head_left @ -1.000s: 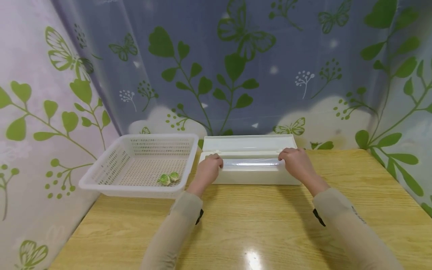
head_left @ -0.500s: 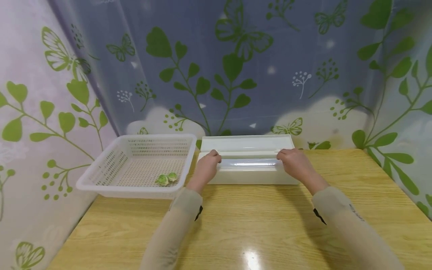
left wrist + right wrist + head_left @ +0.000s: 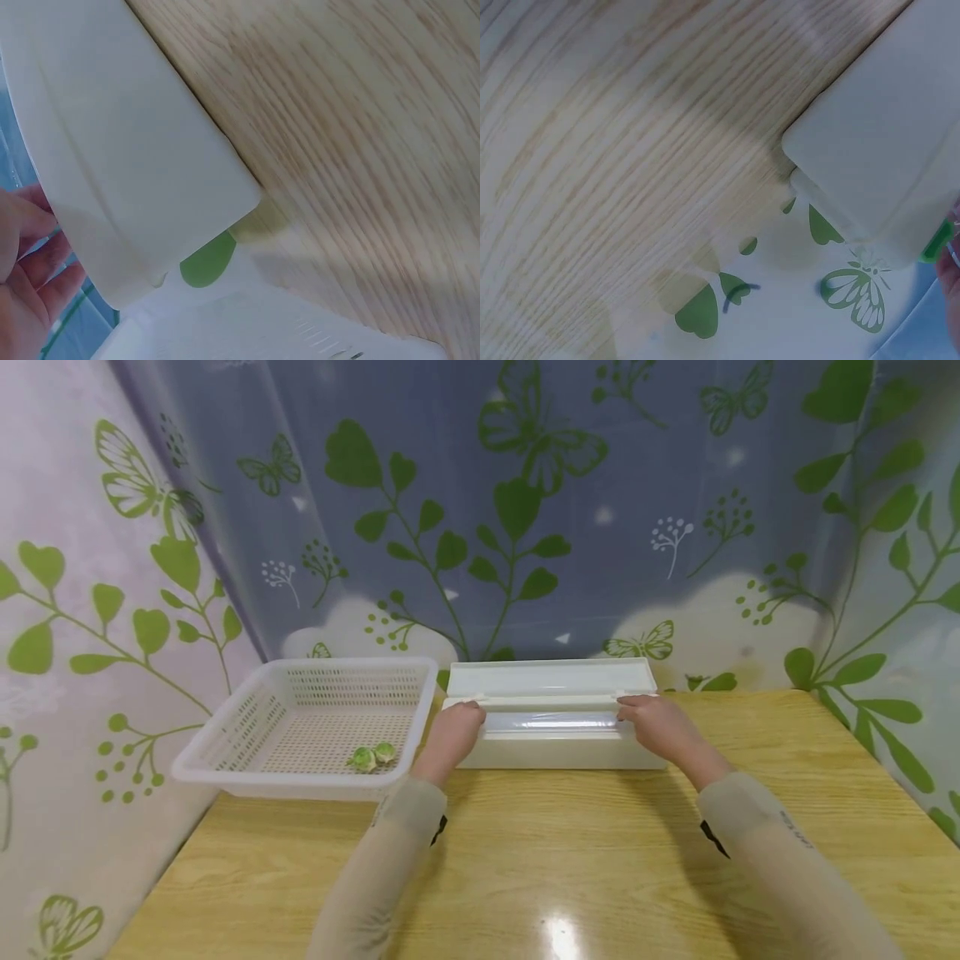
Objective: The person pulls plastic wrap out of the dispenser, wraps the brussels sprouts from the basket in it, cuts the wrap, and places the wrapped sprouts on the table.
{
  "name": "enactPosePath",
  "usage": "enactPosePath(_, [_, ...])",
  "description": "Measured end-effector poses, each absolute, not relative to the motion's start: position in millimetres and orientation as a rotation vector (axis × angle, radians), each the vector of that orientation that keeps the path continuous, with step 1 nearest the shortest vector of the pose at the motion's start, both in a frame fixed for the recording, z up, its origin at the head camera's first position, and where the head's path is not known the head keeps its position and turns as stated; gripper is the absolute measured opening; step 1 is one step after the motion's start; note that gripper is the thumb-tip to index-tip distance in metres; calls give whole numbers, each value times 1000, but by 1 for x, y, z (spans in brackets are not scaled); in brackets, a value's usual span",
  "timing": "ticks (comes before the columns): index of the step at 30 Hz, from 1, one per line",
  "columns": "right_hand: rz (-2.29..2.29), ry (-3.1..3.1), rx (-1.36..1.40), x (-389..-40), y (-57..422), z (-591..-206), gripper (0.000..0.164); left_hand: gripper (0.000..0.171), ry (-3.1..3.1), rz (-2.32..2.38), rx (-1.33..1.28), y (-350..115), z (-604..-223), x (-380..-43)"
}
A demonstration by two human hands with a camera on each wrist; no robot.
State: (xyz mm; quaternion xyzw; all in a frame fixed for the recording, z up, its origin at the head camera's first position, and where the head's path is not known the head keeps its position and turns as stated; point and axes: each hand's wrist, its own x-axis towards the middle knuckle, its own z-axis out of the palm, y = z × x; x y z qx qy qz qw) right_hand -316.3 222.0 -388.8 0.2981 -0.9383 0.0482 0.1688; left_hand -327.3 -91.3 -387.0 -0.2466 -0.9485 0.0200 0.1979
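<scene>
A cream plastic wrap dispenser box (image 3: 562,753) stands on the table with its lid (image 3: 551,678) raised at the back. Inside it lies a shiny roll of plastic wrap (image 3: 551,721). My left hand (image 3: 452,737) holds the roll's left end, its fingertips hidden over the box edge. At the other end, my right hand (image 3: 660,724) pinches the roll between index finger and thumb. In the left wrist view the fingers (image 3: 45,262) curl behind the box's upper edge. A bit of bright green (image 3: 937,241) shows beside the right fingers in the right wrist view.
Left of the box is a white perforated plastic basket (image 3: 277,782) with two small pale-green sprout-like vegetables (image 3: 364,759) in it. The wood-grain table (image 3: 555,843) reaches back to a curtain (image 3: 450,527) printed with leaves and butterflies.
Both hands stay at the ends of the roll. The left fingers have lowered slightly, and the right index finger has straightened a little. Box and basket hold their places.
</scene>
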Motion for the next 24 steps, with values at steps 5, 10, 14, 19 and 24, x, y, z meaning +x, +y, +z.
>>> enactPosePath(5, [184, -2734, 841, -315, 224, -386, 35, 16, -2651, 6, -689, -91, -385, -330])
enactPosePath(10, [244, -2760, 854, -314, 226, -383, 38, 18, -2654, -10, -676, -91, -383, -330])
enactPosePath(14, [326, -2792, 835, -313, 226, -381, 39, 22, -2660, -38, -655, -92, -380, -328])
enactPosePath(19, [388, -2773, 826, -312, 227, -379, 33, 23, -2633, -68, -645, -92, -377, -324])
enactPosePath(24, [430, -2670, 893, -312, 227, -379, 20, 24, -2666, -82, -617, -94, -373, -319])
